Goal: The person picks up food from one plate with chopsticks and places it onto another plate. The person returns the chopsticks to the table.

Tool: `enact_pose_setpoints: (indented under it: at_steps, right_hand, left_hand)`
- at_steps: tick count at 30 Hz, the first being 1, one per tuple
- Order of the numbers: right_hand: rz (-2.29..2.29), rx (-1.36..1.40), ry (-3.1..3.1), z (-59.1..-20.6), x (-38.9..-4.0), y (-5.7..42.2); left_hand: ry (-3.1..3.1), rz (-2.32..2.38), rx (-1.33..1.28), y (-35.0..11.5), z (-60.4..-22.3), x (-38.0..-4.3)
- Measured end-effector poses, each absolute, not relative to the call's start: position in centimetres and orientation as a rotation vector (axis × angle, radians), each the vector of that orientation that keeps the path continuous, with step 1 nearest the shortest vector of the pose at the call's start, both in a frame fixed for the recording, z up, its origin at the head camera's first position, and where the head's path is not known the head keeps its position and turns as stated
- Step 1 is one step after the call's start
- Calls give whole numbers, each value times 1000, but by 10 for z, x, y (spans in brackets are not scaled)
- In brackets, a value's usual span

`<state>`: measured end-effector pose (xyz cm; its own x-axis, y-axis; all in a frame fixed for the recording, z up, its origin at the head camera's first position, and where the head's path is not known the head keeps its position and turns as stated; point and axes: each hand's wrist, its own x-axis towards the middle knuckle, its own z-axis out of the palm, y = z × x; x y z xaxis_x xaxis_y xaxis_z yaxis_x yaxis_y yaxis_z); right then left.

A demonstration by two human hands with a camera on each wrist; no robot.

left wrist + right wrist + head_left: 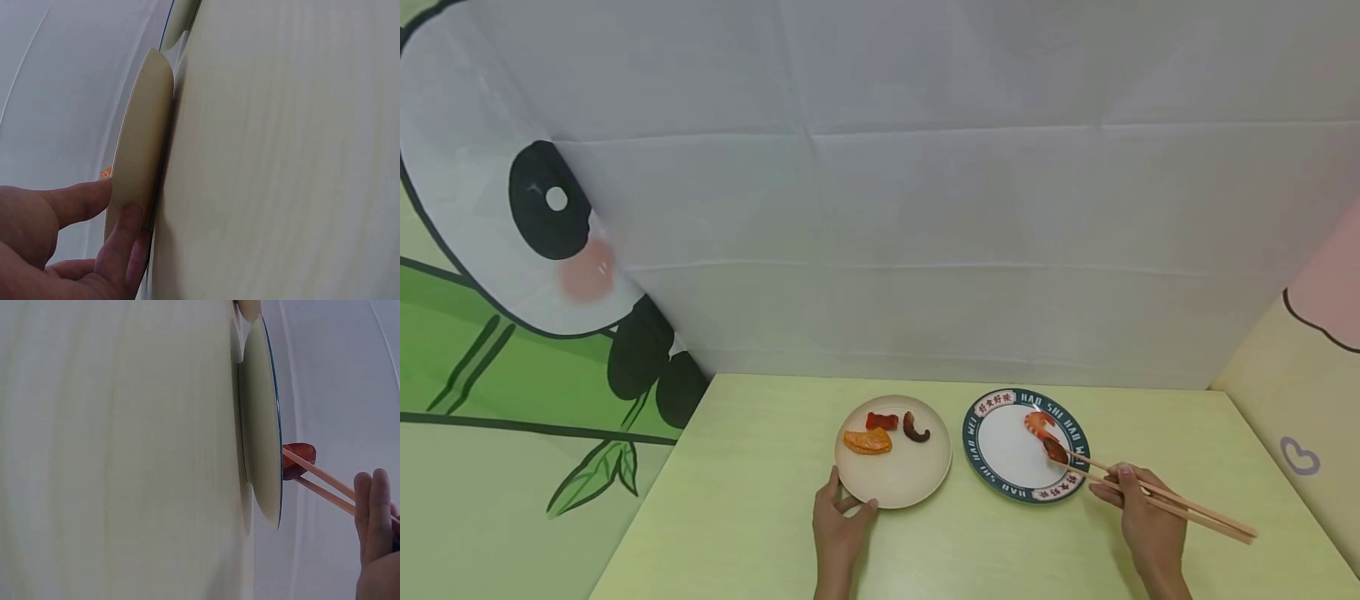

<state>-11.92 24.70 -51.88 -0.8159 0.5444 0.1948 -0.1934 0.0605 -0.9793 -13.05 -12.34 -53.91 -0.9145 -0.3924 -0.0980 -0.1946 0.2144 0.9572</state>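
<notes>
My left hand (841, 529) holds the near-left rim of a cream plate (910, 492), thumb and fingers spread along its edge. On that plate lie a red piece (882, 422), an orange ridged slice (867, 442) and a dark curved piece (915, 428). With my right hand (1150, 517) I grip a pair of wooden chopsticks (1198, 512). Their tips meet a glossy brown-red food piece (301, 459) at the right side of a white plate with a dark patterned rim (973, 433). Touching or just behind that piece is an orange shrimp (1040, 423).
Both plates stand side by side on a pale yellow table (737, 500), a narrow gap between them. A whitish sheet (925, 208) rises behind the table's far edge. Printed cartoon panels flank it, with a panda face (497, 275) at left.
</notes>
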Motion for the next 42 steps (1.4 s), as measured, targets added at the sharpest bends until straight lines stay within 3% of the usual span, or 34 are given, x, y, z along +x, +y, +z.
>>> enact_pose_setpoints:
  at_steps: [26,32,39,42]
  right_hand:
    - [1725,-147,-1965,-517,-120,255]
    - [1669,-82,-2001,-543,-128,269]
    - [1623,-265,-2164,-489,-114,243]
    - [1606,-236,-2186,-495,-116,246]
  left_hand:
    - [-2305,-1794,559,-123,-536,-129]
    - [-2300,-1800,555,-124,-534,-128]
    - [-2293,-1809,558,-124,-533,-128]
    - [-2296,-1809,568,-124,-532,-128]
